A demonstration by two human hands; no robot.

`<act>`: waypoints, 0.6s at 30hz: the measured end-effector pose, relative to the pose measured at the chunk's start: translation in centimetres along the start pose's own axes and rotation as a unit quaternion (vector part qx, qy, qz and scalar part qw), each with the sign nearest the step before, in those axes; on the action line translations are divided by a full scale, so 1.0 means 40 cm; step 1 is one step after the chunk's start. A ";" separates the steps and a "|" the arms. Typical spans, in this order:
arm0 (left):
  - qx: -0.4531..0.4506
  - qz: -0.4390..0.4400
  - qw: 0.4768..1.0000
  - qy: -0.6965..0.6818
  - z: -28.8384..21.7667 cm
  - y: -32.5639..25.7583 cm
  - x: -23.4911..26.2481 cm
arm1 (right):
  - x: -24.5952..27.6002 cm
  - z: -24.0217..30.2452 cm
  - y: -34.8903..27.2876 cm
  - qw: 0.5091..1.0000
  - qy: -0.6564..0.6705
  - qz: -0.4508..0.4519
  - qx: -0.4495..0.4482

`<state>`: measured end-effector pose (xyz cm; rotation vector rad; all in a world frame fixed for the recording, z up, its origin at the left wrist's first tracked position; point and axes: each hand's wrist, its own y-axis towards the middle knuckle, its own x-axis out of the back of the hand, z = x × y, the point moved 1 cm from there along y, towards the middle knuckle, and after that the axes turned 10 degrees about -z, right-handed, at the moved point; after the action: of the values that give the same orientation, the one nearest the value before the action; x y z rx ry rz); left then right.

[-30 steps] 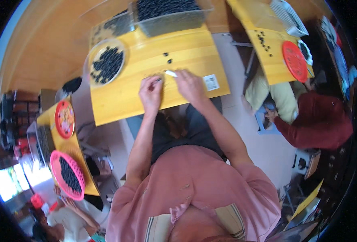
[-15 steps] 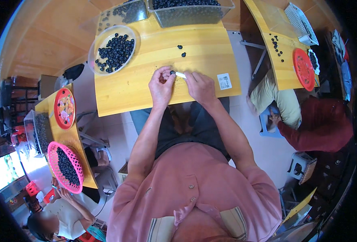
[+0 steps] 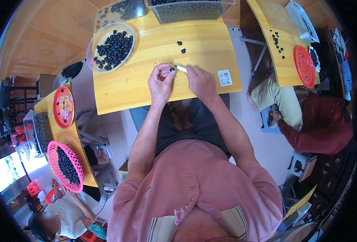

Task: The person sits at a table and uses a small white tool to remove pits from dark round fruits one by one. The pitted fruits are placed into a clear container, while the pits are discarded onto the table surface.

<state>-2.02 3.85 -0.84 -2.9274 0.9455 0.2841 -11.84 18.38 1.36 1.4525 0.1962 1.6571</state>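
Over the near part of the yellow wooden table (image 3: 122,92), my left hand (image 3: 160,84) pinches a small round black piece (image 3: 172,69) between thumb and fingertips. My right hand (image 3: 203,84) is closed around a slim tool with a white handle (image 3: 181,68). Its thin tip points toward the black piece, with a small gap between them; the tip is too small to make out. Dark crumbs lie on the wood around my hands. Just beyond them sit two loose black pieces (image 3: 179,43).
A round clear tray (image 3: 90,60) of black pieces stands at the table's left. Behind it is a clear bin (image 3: 186,17) full of them. A white printed label (image 3: 225,78) lies at right. Other people sit at tables on both sides, by a pink basket (image 3: 80,169) and a red tray (image 3: 303,66).
The white-handled tool has drawn slightly back from the black piece and tilted. My left hand keeps its pinch. The person at lower left has shifted their hands.
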 end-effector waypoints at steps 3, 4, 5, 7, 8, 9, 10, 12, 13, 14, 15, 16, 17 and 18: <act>-0.004 -0.009 0.998 -0.063 -0.006 0.001 0.000 | -0.004 -0.004 -0.001 0.999 -0.002 0.021 -0.027; -0.005 -0.013 0.998 -0.058 -0.009 0.000 -0.001 | -0.005 -0.006 -0.003 0.999 -0.003 0.028 -0.033; -0.006 -0.016 0.998 -0.054 -0.011 0.000 -0.002 | -0.004 -0.007 -0.004 0.999 -0.002 0.028 -0.030; -0.005 -0.019 0.999 -0.049 -0.012 0.000 -0.002 | -0.003 -0.008 -0.005 0.999 0.001 0.028 -0.026; -0.003 -0.019 0.999 -0.049 -0.010 0.000 -0.001 | -0.002 -0.007 -0.004 1.000 0.008 0.016 -0.021; -0.002 -0.019 0.999 -0.050 -0.008 0.000 0.000 | 0.000 -0.006 -0.002 1.000 0.015 0.004 -0.016; 0.003 -0.012 0.999 -0.040 -0.005 0.001 0.003 | 0.001 -0.004 -0.001 1.000 0.021 -0.008 -0.012; 0.014 0.002 1.000 -0.021 0.002 0.004 0.011 | 0.003 -0.003 -0.001 1.000 0.025 -0.015 -0.012; 0.007 0.000 1.000 -0.017 0.001 0.005 0.008 | 0.005 -0.005 -0.001 0.999 0.025 -0.018 -0.012; 0.000 -0.002 1.000 -0.013 -0.001 0.004 0.007 | 0.006 -0.004 -0.001 1.000 0.019 -0.013 -0.016; -0.007 -0.004 1.000 -0.010 -0.003 0.003 0.006 | 0.006 -0.001 -0.002 1.000 0.014 -0.007 -0.019; -0.023 -0.002 1.000 0.016 -0.006 0.005 0.006 | 0.007 0.000 -0.001 1.000 0.008 -0.003 -0.022; -0.039 0.000 0.998 0.042 -0.010 0.006 0.008 | 0.007 -0.001 -0.002 1.000 0.009 -0.002 -0.024; -0.055 0.001 0.996 0.068 -0.013 0.006 0.008 | 0.007 -0.001 -0.005 1.000 0.009 -0.002 -0.025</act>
<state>-1.83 3.39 -0.38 -3.0804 0.9808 0.1443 -11.76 18.71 1.42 1.3986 0.1665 1.6618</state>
